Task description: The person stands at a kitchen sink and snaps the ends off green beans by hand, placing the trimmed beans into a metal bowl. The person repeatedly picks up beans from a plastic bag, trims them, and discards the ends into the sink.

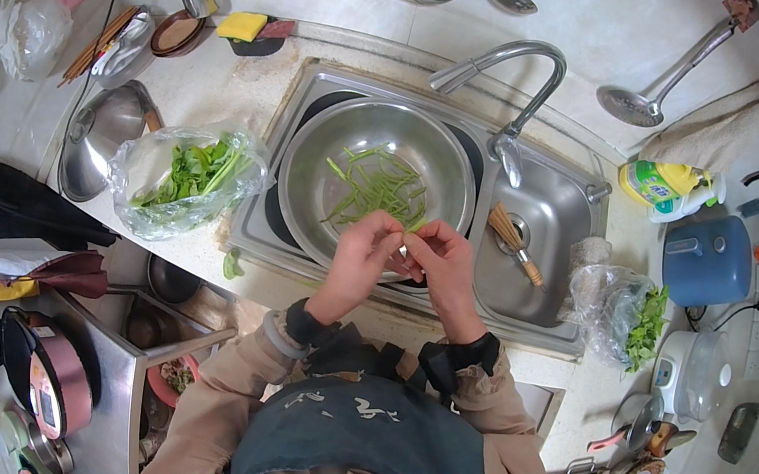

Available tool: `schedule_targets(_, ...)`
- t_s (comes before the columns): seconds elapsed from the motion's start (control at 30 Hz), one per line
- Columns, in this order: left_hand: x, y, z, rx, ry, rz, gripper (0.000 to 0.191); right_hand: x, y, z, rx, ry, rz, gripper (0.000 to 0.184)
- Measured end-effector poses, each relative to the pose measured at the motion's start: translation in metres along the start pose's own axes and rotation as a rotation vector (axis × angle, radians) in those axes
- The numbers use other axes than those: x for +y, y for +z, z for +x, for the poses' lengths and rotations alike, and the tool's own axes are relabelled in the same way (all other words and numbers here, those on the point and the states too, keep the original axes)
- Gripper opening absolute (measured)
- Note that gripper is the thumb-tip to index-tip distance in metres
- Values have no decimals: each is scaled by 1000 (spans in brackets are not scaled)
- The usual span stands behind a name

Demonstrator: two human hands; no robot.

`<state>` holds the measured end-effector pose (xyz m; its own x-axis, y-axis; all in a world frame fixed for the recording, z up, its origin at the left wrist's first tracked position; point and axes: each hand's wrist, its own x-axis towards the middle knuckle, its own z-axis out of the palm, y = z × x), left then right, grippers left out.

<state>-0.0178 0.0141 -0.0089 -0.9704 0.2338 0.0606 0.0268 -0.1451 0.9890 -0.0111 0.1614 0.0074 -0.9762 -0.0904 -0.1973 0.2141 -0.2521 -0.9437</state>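
Over the near rim of a large stainless steel basin (289, 198), my left hand (362, 258) and my right hand (448, 270) meet at the fingertips. Between them they pinch a small piece of green stem (416, 227), mostly hidden by the fingers. Short cut lengths of green stalk (382, 188) lie loose on the basin's bottom. The basin sits in the left bowl of a steel double sink (249, 222). To the left, an open clear plastic bag (136, 190) holds leafy green vegetables (197, 170).
A chrome faucet (549, 76) arches behind the sink. In the right bowl lies a bamboo brush (519, 243). Another plastic bag (604, 299) with greens (646, 330) rests on the right counter. A steel lid (101, 150) and a fallen leaf (233, 264) are on the left counter.
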Motion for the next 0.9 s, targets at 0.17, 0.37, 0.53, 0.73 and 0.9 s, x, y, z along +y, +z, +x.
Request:
schedule_targets(0.17,-3,-1,1,15,-110,-146,6,4,-2,6,-14,-39,-36,12)
schedule_targets(0.37,-5,0,2,21,-107,-115,9,7,0,7,45,-94,-198,9)
schedule_targets(0.53,0,4,-2,-15,-68,95,10,6,-2,10,72,-19,-103,17)
schedule_targets(0.73,3,7,-3,45,-52,113,9,10,-2,10,97,-27,34,18)
schedule_targets(0.9,-1,4,-3,32,-37,66,9,9,0,9,80,-57,-6,11)
